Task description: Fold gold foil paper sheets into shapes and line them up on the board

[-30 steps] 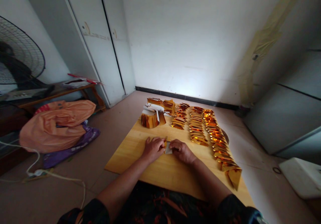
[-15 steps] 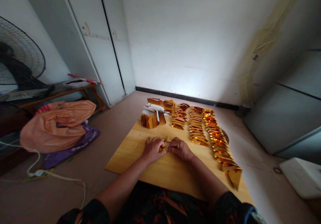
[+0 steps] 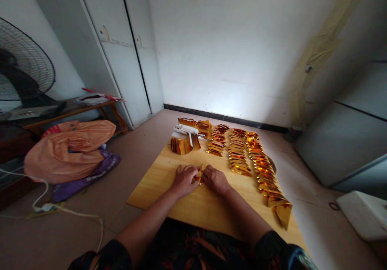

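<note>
Between my hands, on the wooden board [image 3: 187,209], lies a small piece of gold foil paper [image 3: 200,174], mostly covered by fingers. My left hand [image 3: 185,180] is closed on its left side, thumb and fingers pinching it. My right hand [image 3: 215,178] is closed against its right edge, with the fingertips bent down on it. Beyond my hands stands a curved stack of gold foil sheets [image 3: 180,145] with white paper strips [image 3: 186,129] on top. To the right run several rows of folded gold foil pieces [image 3: 240,151], the nearest one [image 3: 283,214] standing at the board's right edge.
An orange bag [image 3: 69,153] and a purple bag [image 3: 87,183] lie on the floor at left, near a white cable [image 3: 75,212]. A black fan [image 3: 24,68] stands on a low wooden bench [image 3: 105,105]. A white box [image 3: 364,213] sits at right.
My right hand has turned over the foil piece and its fingers now press down. The pale side of the paper that showed is now hidden, leaving a narrower gold strip.
</note>
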A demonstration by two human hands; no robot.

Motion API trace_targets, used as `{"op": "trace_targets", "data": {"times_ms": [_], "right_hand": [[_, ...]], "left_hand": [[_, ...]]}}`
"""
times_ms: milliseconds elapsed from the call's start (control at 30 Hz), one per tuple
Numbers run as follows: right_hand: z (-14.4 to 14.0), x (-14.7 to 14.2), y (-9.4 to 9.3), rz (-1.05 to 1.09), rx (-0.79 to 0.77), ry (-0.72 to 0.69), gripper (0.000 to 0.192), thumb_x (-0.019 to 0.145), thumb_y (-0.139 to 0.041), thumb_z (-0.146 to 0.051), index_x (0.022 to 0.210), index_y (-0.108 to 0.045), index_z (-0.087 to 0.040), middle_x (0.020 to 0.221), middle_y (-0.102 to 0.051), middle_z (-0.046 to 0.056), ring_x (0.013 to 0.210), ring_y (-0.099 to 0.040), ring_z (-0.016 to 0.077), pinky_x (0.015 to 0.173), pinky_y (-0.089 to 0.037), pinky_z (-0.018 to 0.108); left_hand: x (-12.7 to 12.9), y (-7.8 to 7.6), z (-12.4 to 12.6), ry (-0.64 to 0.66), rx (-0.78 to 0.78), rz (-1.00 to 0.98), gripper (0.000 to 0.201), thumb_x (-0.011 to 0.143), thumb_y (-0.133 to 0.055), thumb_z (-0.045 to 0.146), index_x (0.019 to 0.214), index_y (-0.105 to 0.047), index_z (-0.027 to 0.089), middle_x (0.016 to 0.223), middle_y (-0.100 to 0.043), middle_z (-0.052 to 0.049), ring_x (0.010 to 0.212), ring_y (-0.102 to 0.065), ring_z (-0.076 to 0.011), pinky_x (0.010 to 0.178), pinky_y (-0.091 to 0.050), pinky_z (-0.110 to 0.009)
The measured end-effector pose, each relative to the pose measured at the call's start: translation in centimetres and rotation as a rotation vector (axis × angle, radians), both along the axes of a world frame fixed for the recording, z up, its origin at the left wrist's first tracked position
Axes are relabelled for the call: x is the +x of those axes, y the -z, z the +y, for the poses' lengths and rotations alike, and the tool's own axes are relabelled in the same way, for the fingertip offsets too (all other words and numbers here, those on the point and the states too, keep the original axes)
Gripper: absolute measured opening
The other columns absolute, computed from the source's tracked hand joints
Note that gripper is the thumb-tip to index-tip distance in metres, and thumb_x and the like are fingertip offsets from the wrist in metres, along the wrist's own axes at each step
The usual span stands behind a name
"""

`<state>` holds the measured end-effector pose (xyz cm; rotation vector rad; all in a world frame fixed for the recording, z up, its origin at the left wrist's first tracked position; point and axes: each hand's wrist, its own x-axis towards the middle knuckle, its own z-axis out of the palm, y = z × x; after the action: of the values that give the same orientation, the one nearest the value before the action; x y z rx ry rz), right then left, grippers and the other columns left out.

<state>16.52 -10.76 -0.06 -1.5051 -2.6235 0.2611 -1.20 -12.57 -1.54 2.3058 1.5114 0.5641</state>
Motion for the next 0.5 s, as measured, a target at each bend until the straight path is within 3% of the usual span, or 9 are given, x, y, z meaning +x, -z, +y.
{"op": "trace_targets", "data": {"times_ms": [267, 500], "right_hand": [[0.2, -0.2, 1.3, 0.003, 0.063, 0.022, 0.022, 0.094, -0.042, -0.029, 0.094, -0.061, -0.018, 0.095, -0.061, 0.005, 0.082, -0.060, 0.0126, 0.064, -0.040, 0.020], [-0.1, -0.2, 0.5, 0.126, -0.028, 0.134, 0.015, 0.089, -0.050, -0.030, 0.089, -0.060, -0.020, 0.094, -0.059, 0.002, 0.076, -0.058, 0.0106, 0.061, -0.035, 0.020]], "left_hand": [[0.1, -0.1, 0.0, 0.026, -0.005, 0.014, 0.013, 0.079, -0.058, 0.026, 0.092, -0.058, 0.027, 0.127, -0.058, 0.001, 0.125, -0.042, -0.0253, 0.106, -0.015, -0.058], [0.0, -0.1, 0.1, 0.053, -0.020, 0.072, 0.015, 0.081, -0.057, 0.028, 0.095, -0.059, 0.030, 0.131, -0.054, 0.003, 0.125, -0.041, -0.0250, 0.106, -0.016, -0.060]]}}
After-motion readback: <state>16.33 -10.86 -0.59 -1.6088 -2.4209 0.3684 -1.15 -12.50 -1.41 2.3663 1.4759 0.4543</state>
